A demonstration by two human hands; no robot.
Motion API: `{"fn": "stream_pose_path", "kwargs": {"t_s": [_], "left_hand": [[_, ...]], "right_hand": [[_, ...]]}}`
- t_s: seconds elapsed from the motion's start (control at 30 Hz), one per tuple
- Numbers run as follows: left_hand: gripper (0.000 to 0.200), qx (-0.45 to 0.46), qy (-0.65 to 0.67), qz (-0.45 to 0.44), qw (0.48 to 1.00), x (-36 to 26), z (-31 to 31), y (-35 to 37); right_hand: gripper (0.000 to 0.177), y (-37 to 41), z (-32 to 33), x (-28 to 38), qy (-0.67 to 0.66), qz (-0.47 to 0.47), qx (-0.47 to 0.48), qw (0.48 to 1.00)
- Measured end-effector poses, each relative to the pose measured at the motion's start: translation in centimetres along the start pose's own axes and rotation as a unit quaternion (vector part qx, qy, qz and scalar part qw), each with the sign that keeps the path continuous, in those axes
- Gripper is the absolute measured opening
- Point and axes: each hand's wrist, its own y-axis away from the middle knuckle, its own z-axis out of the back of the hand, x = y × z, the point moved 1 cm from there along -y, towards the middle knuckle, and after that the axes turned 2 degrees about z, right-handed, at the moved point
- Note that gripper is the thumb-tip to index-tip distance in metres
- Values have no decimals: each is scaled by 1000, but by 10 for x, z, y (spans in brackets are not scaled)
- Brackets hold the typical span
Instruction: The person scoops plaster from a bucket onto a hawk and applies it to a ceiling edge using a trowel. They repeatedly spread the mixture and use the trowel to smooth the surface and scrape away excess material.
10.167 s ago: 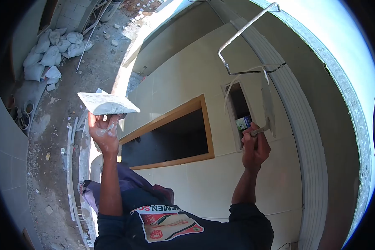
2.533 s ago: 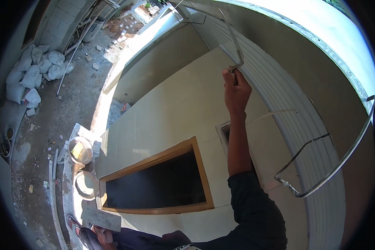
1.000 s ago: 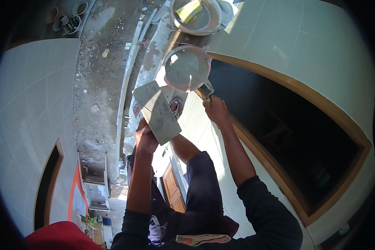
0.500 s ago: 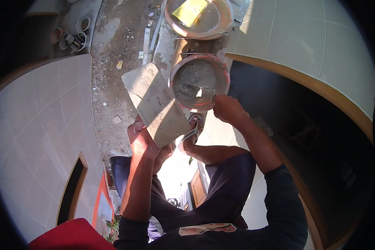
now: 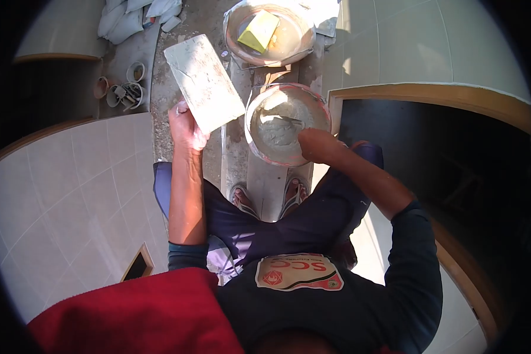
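My left hand [image 5: 189, 127] is closed under the near end of a flat rectangular mortar board [image 5: 203, 82], holding it tilted out in front of me. Its pale, smeared face catches strong sunlight. My right hand [image 5: 318, 146] is wrapped round the handle of a trowel [image 5: 290, 120], at the right side of a round bucket [image 5: 252, 137]. The trowel's blade is partly sunk in the wet grey mortar [image 5: 280, 137] inside, and the handle is hidden by my fingers.
Beyond the bucket stands a wide basin [image 5: 230, 29] with a yellow block [image 5: 258, 30] in it. Small buckets [image 5: 130, 94] and white sacks [image 5: 127, 23] lie at the far left. My sandalled feet [image 5: 292, 194] are on planks just below the bucket. Tiled walls flank both sides.
The mortar board has moved forward, away from my body. My legs have shifted and both feet now show side by side. My right hand stays at the bucket with the trowel.
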Motion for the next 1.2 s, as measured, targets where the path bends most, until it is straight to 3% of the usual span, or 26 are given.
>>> {"fn": "stream_pose_path", "kwargs": {"t_s": [0.13,0.23,0.33,0.37,0.4,0.43,0.47,0.53,0.57,0.6,0.63,0.67,0.73,0.77,0.9,0.97,1.07,1.1,1.2], "left_hand": [[39,-8,-38,-23,999,12,9,9],[45,30,53,35,998,34,23,32],[49,-43,28,26,998,59,19,62],[51,-96,16,9,995,65,24,69],[51,-88,7,3,996,69,27,76],[51,-104,-10,-3,994,72,24,82],[51,-122,-27,-8,992,73,22,86],[52,-131,-55,-3,990,75,20,91],[52,-142,-75,1,987,76,20,91],[52,-138,-77,-2,987,76,21,91],[53,-123,-86,-8,989,76,22,90],[53,-107,-94,-15,990,75,23,89],[55,-97,-99,-12,990,75,21,88],[55,-93,-100,-10,991,75,22,86],[55,-89,-110,-4,990,77,18,81],[57,-118,-167,0,979,79,14,77],[60,-76,-148,1,986,78,19,73],[50,-58,-111,8,992,76,17,74],[51,-80,-121,9,989,75,15,71]], "right_hand": [[20,20,-6,-19,-41,9,-41,998],[22,11,-11,-13,-144,-62,-106,982],[26,-19,-39,2,-155,-105,-85,979],[24,-26,-53,6,-155,-45,-137,977],[23,-34,-67,8,-155,15,-186,970],[23,-47,-87,-3,-156,18,-191,969],[21,-63,-106,-17,-299,152,-201,920],[20,-48,-87,-9,-430,283,-207,832],[21,-38,-70,-11,-592,115,-80,794],[22,-26,-54,-7,-710,-59,54,700],[29,-22,-57,-16,-755,-54,88,648],[29,-17,-61,-26,-753,-51,86,650],[29,9,-56,-28,-810,-44,119,573],[30,18,-58,-29,-823,-26,103,558],[30,64,-44,-10,-788,0,20,615],[30,71,-46,-4,-738,-31,-7,674],[26,87,-45,4,-745,-13,-42,665],[26,92,-44,6,-742,-10,-44,668],[26,104,-45,15,-759,9,-48,650]]}}
